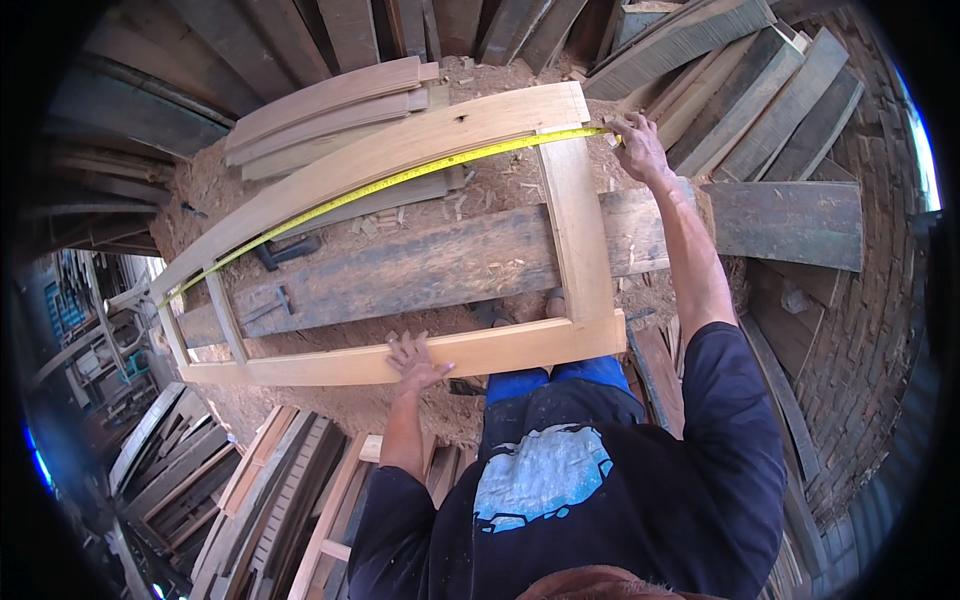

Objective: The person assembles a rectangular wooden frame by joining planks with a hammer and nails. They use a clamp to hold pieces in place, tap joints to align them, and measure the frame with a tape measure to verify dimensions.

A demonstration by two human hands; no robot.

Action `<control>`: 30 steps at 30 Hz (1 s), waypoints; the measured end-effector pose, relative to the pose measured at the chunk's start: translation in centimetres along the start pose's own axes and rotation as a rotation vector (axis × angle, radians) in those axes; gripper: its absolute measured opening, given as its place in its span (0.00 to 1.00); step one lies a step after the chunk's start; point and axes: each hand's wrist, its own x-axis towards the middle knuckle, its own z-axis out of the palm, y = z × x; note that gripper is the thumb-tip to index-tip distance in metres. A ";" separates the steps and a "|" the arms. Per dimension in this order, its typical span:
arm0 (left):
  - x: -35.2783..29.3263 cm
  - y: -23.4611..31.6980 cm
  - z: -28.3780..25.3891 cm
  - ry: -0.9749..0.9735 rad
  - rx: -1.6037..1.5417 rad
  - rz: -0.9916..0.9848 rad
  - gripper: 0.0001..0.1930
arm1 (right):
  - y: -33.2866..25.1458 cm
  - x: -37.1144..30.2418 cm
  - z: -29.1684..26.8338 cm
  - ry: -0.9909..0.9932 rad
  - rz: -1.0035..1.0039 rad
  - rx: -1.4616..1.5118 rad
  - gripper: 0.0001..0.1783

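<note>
A long pale wooden frame [505, 350] lies before me, with two long rails and several crosspieces. My left hand [415, 362] rests on its near rail with the fingers spread, holding nothing. At the far right corner, my right hand [638, 148] is closed on one end of a yellow tape measure [400, 177]. The tape runs taut along the inner side of the far rail [380, 150] to the frame's left end. It crosses the top of the wide right crosspiece [577, 220]. Whether the right hand grips the case or the tape's tip is hidden by the fingers.
Under the frame lies a dark weathered plank [430, 262] bearing a hammer [284, 300]. A dark tool [287, 252] sits behind it. Cut boards [330, 110] are stacked beyond the far rail. More timber [265, 490] leans around, and wood chips litter the ground.
</note>
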 end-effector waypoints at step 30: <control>-5.6 -4.7 8.9 0.597 -0.522 0.090 0.54 | -33.4 -25.3 7.0 -0.639 -0.496 0.344 0.30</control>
